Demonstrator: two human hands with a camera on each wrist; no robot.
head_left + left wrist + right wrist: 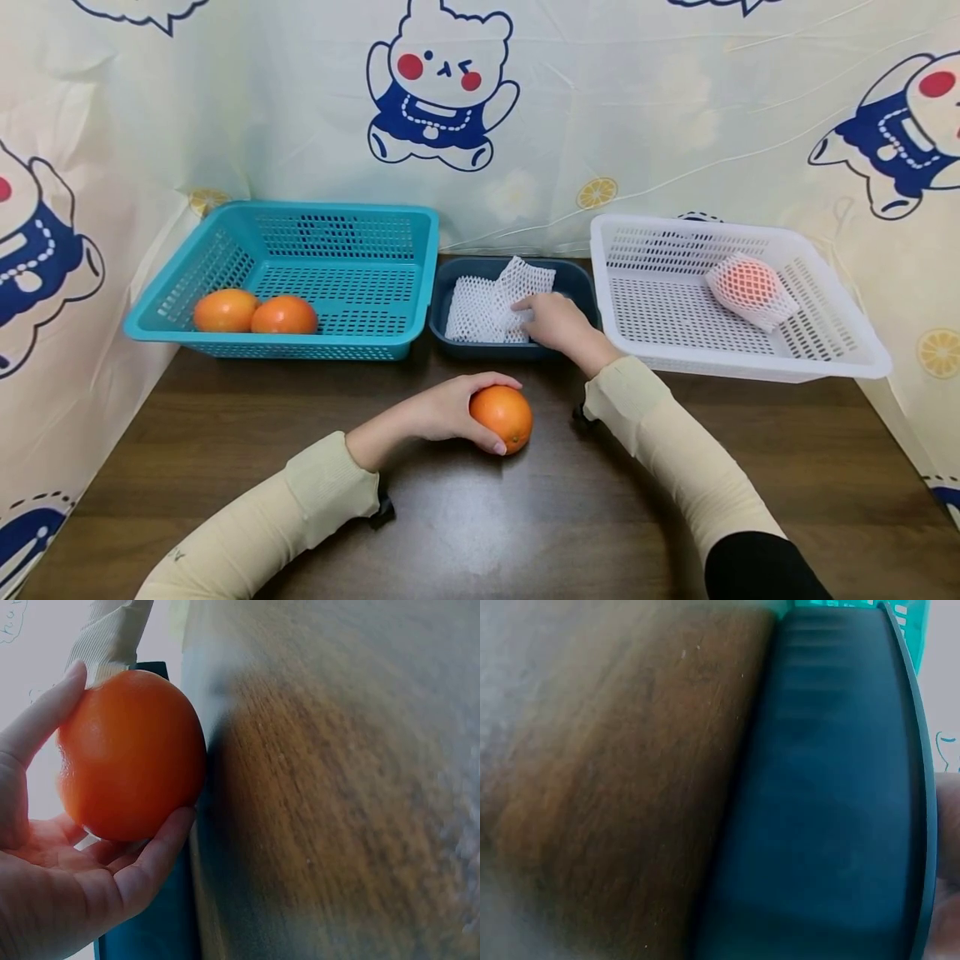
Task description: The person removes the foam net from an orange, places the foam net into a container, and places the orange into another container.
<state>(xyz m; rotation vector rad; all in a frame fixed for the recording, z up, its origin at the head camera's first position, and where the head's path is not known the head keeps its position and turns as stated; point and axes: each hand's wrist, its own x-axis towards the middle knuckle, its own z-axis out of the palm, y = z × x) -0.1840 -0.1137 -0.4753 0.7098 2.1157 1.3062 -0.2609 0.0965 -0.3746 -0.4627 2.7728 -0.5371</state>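
Note:
My left hand grips an orange just above or on the table, its thumb and fingers curved around the fruit's side. The left wrist view shows the orange close up between thumb and fingers. Inside the small dark blue bin, my right hand touches white foam fruit nets with its fingertips. Whether those fingers pinch a net is unclear. From the right wrist, the bin's wall hides most of that hand.
A teal basket at the left holds two oranges. At the right stands a white basket with one fruit in a foam net. The brown wooden table reaches back to a printed curtain.

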